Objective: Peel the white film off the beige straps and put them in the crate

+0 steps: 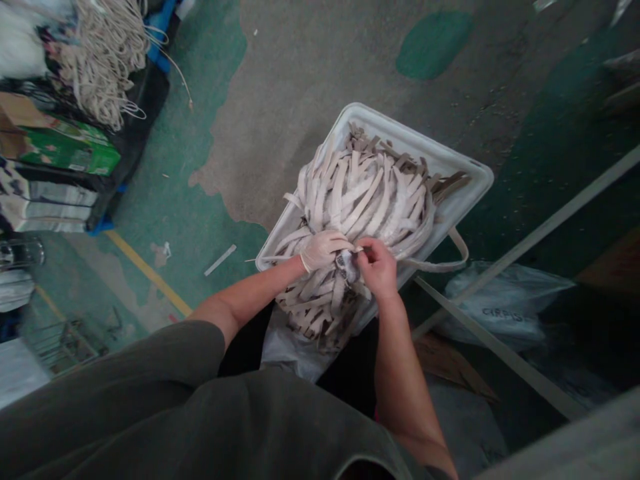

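Observation:
A big bundle of pale, flat strips (345, 190) fills most of a white plastic tub (425, 137). Its strips gather to a narrow neck near my hands and fan out again below. My left hand (325, 250), in a thin whitish glove, is closed on the gathered neck. Beside it, my bare right hand (377, 267) pinches at the neck with thumb and forefinger; what lies between the fingertips is too small to make out. A greyish-white wrapped patch (346, 265) shows between both hands. Crumpled clear plastic (295, 350) lies under the bundle's near end, by my legs.
Pale metal bars (505, 340) cross on the right, with a clear plastic bag (500, 303) and cardboard behind them. At upper left, coiled rope (107, 57) and a green box (70, 150) rest on a pallet. One loose strip (220, 260) lies on the floor.

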### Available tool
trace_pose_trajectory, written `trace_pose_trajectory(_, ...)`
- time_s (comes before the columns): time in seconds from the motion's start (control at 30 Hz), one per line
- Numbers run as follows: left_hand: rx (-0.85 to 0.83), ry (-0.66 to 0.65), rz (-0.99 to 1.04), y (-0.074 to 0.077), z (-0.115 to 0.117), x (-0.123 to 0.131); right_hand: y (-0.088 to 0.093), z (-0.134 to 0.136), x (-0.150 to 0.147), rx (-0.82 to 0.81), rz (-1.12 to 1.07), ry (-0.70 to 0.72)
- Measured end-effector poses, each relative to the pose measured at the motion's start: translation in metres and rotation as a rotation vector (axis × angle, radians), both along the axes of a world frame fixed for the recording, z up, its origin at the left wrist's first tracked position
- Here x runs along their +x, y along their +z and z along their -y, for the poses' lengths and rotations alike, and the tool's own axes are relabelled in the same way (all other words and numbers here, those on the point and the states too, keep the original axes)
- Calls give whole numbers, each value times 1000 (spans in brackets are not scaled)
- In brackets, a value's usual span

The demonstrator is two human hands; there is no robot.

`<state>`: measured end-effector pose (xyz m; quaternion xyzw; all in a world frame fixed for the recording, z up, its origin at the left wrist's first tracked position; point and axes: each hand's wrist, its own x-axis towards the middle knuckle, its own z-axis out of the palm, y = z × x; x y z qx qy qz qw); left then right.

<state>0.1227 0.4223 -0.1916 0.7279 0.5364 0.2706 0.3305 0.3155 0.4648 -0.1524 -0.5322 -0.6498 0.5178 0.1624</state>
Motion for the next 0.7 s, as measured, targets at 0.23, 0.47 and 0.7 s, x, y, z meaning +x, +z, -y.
trace_pose_trajectory(0.23, -58, -79, 16, 2, -2, -5, -9, -7, 6, -152, -113, 20)
trace_pose_trajectory(0.47, -184, -192, 188, 13, -14, -22, 6, -18, 6, -190, -177, -70)
trace_pose_trajectory(0.7, -434, 240, 559, 25, 5, -24, 4, -12, 12, -304, -215, -214)
